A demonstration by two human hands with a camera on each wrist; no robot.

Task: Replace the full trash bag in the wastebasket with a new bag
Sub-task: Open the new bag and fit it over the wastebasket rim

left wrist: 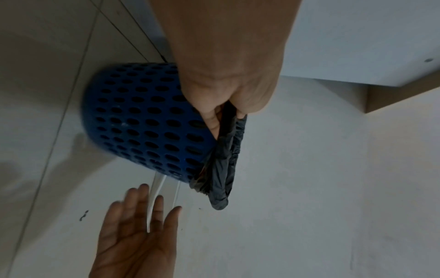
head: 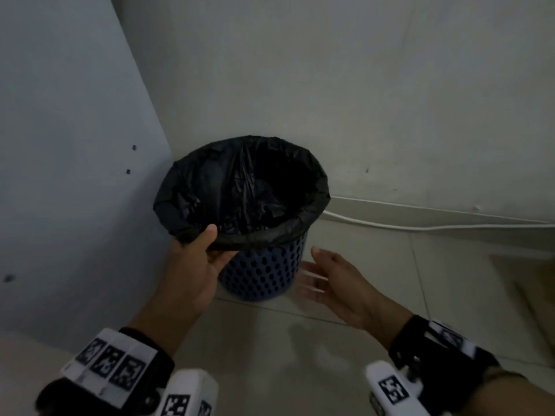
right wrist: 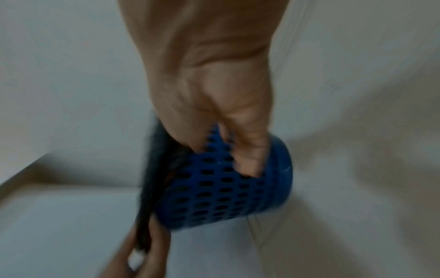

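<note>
A blue perforated wastebasket [head: 264, 274] [left wrist: 142, 120] [right wrist: 221, 190] stands in a corner on the floor, and it looks slightly tilted. A black trash bag [head: 240, 187] [left wrist: 226, 159] lines it, with its edge folded over the rim. My left hand [head: 210, 238] [left wrist: 221, 114] grips the near-left rim, thumb on top, pinching the bag's edge against it. My right hand [head: 318, 277] [left wrist: 138, 222] is open with fingers spread beside the basket's lower right side. The right wrist view is blurred, so contact of my right hand [right wrist: 238, 150] with the basket cannot be told. The bag's contents are hidden in shadow.
A pale panel [head: 75, 175] rises directly left of the basket and a wall [head: 375, 100] stands behind it. A white cable [head: 420, 226] runs along the wall's foot to the right. Tiled floor [head: 285, 349] lies in front, with a brown surface [head: 537, 283] at far right.
</note>
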